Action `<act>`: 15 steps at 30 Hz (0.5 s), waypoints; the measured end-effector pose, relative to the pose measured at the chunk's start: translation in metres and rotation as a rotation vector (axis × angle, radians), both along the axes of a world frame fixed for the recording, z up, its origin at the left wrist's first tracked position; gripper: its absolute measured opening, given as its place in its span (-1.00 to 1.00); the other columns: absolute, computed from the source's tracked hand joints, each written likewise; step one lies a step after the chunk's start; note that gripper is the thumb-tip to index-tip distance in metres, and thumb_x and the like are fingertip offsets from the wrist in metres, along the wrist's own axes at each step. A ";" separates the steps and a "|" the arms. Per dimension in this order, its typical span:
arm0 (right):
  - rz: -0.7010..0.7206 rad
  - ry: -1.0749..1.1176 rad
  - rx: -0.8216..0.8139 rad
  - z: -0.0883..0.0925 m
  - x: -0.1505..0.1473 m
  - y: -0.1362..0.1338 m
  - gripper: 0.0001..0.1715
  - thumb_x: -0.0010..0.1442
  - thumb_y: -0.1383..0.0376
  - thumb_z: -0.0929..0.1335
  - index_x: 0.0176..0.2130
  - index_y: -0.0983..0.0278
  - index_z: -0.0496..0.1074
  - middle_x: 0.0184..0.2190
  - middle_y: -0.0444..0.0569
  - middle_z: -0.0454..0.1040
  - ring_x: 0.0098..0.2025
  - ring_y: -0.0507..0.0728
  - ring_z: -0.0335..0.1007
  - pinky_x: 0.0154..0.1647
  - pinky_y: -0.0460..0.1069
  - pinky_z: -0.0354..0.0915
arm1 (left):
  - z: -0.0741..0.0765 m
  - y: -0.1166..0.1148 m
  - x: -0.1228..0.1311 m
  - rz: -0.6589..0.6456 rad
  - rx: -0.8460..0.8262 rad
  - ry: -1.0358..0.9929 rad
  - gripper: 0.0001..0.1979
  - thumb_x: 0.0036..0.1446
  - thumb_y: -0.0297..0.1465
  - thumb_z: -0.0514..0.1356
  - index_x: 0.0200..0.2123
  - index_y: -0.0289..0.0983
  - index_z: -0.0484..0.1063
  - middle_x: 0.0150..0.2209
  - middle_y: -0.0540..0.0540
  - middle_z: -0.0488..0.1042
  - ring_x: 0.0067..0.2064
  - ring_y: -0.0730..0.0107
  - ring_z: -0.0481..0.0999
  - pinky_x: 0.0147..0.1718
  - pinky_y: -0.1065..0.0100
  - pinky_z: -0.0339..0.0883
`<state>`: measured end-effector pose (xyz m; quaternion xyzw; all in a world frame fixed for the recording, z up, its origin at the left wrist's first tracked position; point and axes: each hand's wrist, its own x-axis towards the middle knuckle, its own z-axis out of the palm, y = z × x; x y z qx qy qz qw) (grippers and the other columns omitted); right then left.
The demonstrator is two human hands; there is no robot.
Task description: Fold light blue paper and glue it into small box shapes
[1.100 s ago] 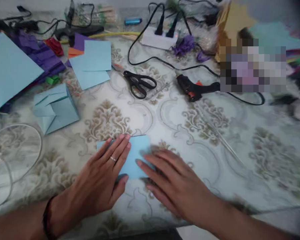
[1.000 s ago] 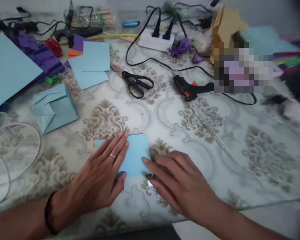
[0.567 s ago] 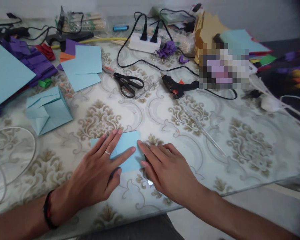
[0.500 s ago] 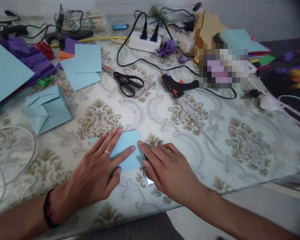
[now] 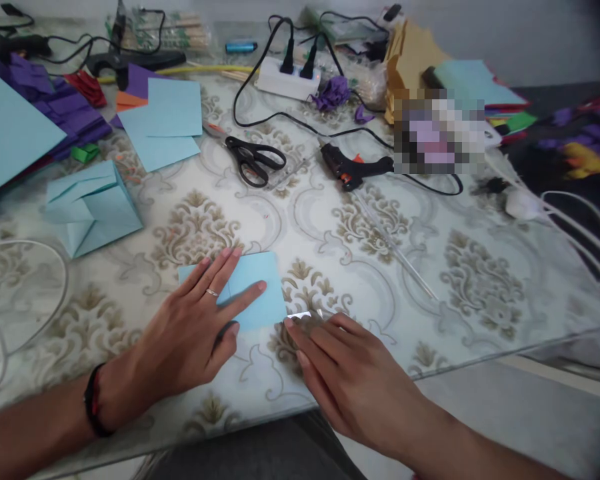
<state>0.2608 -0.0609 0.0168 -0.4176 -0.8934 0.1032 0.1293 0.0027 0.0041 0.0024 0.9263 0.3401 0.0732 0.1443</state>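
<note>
My left hand (image 5: 193, 337) lies flat with fingers spread on a small folded light-blue paper (image 5: 260, 287) near the table's front edge, pinning it down. A ring sits on one finger and a dark band on the wrist. My right hand (image 5: 353, 373) rests flat on the table just right of and below the paper's lower right corner, fingers stretched out and together, fingertips close to the paper's edge. A small shiny sliver (image 5: 300, 315) shows at those fingertips.
Black scissors (image 5: 253, 159) and a black glue gun (image 5: 353, 170) with its cord lie further back. Folded blue paper (image 5: 93, 207), blue sheets (image 5: 163, 127), purple paper (image 5: 65, 110), a power strip (image 5: 287, 83) and a paper stack (image 5: 463, 83) crowd the back. A wire ring (image 5: 25, 307) lies left.
My right hand slid down and back off the blue paper's right side to the table by its lower corner. The left hand kept pressing the paper. The view drifted slightly.
</note>
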 end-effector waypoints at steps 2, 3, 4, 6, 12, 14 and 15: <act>-0.016 0.028 -0.016 0.000 0.001 -0.003 -0.58 0.44 0.42 0.22 0.13 0.60 0.48 -0.31 0.08 0.59 -0.32 0.18 0.49 -0.13 0.14 0.32 | 0.000 0.000 0.000 0.002 0.002 -0.001 -0.34 0.34 -0.39 0.12 0.48 -0.12 0.16 0.57 -0.29 -0.20 0.55 -0.19 -0.13 0.43 -0.26 0.01; -0.028 0.047 -0.017 0.000 0.001 -0.003 -0.59 0.45 0.42 0.21 0.12 0.58 0.48 -0.28 0.09 0.61 -0.30 0.19 0.50 -0.13 0.14 0.32 | -0.001 0.000 0.000 0.003 0.002 -0.001 -0.34 0.34 -0.39 0.12 0.48 -0.11 0.16 0.57 -0.28 -0.20 0.55 -0.19 -0.12 0.43 -0.25 0.02; -0.041 0.066 -0.015 0.000 0.001 -0.003 -0.59 0.46 0.42 0.20 0.11 0.56 0.48 -0.26 0.10 0.62 -0.29 0.19 0.50 -0.13 0.14 0.32 | -0.001 0.000 -0.001 0.004 0.001 -0.002 -0.34 0.34 -0.38 0.13 0.48 -0.11 0.17 0.57 -0.28 -0.19 0.55 -0.19 -0.12 0.42 -0.25 0.02; -0.064 0.089 -0.008 -0.002 0.000 -0.002 -0.59 0.47 0.41 0.19 0.13 0.55 0.47 -0.24 0.10 0.62 -0.29 0.18 0.50 -0.14 0.13 0.31 | -0.003 0.000 -0.001 0.006 0.004 -0.005 -0.35 0.34 -0.37 0.14 0.47 -0.09 0.18 0.58 -0.27 -0.20 0.55 -0.19 -0.11 0.43 -0.25 0.01; -0.129 0.011 0.025 -0.009 -0.007 0.010 -0.55 0.50 0.36 0.17 0.14 0.50 0.49 -0.30 0.07 0.60 -0.33 0.18 0.47 -0.20 0.12 0.28 | -0.006 -0.001 -0.002 0.010 0.014 -0.023 -0.33 0.33 -0.35 0.19 0.47 -0.06 0.18 0.58 -0.23 -0.29 0.55 -0.21 -0.09 0.44 -0.22 -0.01; -0.148 -0.016 0.051 -0.011 -0.010 0.014 -0.55 0.50 0.36 0.16 0.16 0.51 0.48 -0.30 0.07 0.59 -0.33 0.19 0.47 -0.22 0.11 0.27 | -0.007 -0.001 -0.002 0.012 0.016 -0.030 -0.32 0.32 -0.35 0.20 0.47 -0.06 0.18 0.59 -0.22 -0.29 0.55 -0.20 -0.09 0.45 -0.22 -0.03; -0.155 -0.033 0.059 -0.012 -0.011 0.017 -0.54 0.50 0.37 0.16 0.17 0.52 0.47 -0.29 0.08 0.60 -0.32 0.19 0.48 -0.22 0.11 0.26 | -0.007 -0.001 -0.002 0.012 0.015 -0.032 -0.33 0.32 -0.35 0.20 0.47 -0.07 0.18 0.58 -0.22 -0.29 0.55 -0.20 -0.09 0.45 -0.22 -0.03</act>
